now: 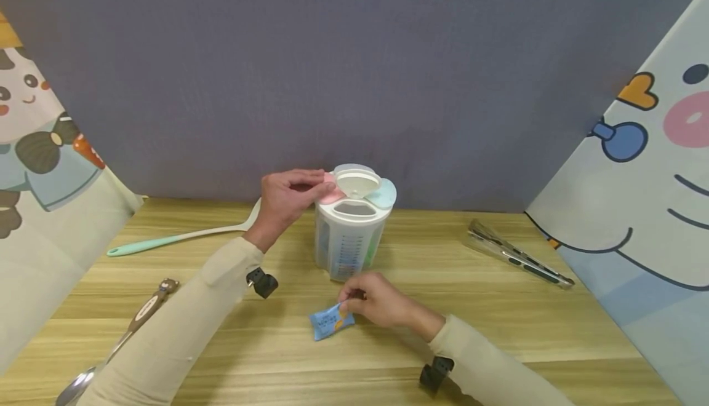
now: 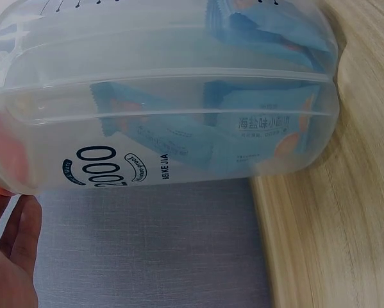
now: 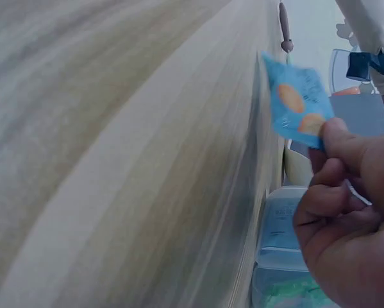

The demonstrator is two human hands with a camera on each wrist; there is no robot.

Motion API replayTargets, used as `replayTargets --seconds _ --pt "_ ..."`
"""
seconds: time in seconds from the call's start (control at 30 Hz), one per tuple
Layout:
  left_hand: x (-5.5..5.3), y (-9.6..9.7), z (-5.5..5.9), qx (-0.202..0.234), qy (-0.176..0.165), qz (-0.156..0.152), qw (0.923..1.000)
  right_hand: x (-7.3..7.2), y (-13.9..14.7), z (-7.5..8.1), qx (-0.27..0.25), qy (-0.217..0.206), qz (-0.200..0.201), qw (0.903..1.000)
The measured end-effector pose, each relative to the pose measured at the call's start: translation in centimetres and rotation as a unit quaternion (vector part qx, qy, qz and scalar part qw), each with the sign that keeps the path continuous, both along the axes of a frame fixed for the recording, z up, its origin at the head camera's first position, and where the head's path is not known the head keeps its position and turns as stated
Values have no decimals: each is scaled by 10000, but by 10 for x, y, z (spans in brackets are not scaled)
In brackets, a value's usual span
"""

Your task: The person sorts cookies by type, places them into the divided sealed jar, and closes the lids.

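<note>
A clear plastic storage container (image 1: 350, 243) with a white top stands upright, blue packets visible through its wall in the left wrist view. My left hand (image 1: 290, 200) grips the edge of its pink lid (image 1: 334, 195), thumb on top; the container hides part of the fingers in the left wrist view. A light-blue lid (image 1: 383, 195) sits on the other side of the top. In front of the container, my right hand (image 1: 379, 300) pinches one corner of a small blue snack packet (image 1: 327, 323) between thumb and finger. Orange round shapes are printed on the packet (image 3: 299, 102).
Left of the container lies a utensil with a mint handle (image 1: 144, 246), its head partly behind my left arm. A spoon with a brown bear handle (image 1: 145, 314) lies nearer, partly under the sleeve. Metal tongs (image 1: 515, 255) rest at the right. A grey panel (image 1: 354, 74) rises behind the table.
</note>
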State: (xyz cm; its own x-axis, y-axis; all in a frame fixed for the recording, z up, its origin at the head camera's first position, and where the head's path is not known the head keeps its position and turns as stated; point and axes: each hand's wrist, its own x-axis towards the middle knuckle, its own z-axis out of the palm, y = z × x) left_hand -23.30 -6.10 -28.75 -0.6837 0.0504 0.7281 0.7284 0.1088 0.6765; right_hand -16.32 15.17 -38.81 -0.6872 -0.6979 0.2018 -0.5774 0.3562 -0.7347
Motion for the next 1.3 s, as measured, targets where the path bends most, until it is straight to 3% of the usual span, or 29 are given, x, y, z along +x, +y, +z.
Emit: replayTargets --seconds 0.17,0.27,0.47,0.67,0.8,0.93,1.07,1.3 --pt "4 1 4 -76 -59 52 9999 8 2 16 -560 -312 -203 9977" --pt "5 1 4 -68 -96 63 9999 5 7 20 -1046 -328 -314 9935" --pt "5 -1 4 -20 -181 -4 9998 -2 18 45 -1823 555 -426 9807" --pt "5 0 5 30 -209 -51 9998 -14 26 65 -2602 1524 -581 9517" --pt "6 0 6 18 -280 -43 9996 -22 29 79 -2958 1770 -811 9352" --pt "7 1 6 -26 -276 42 9996 -28 36 93 -3131 1918 -1216 9222" --pt "6 2 6 -49 -210 64 9997 -34 43 105 -2991 2236 -1730 9114" --pt "6 2 5 -68 -171 114 9998 -41 42 114 -2860 2308 -2066 9068"
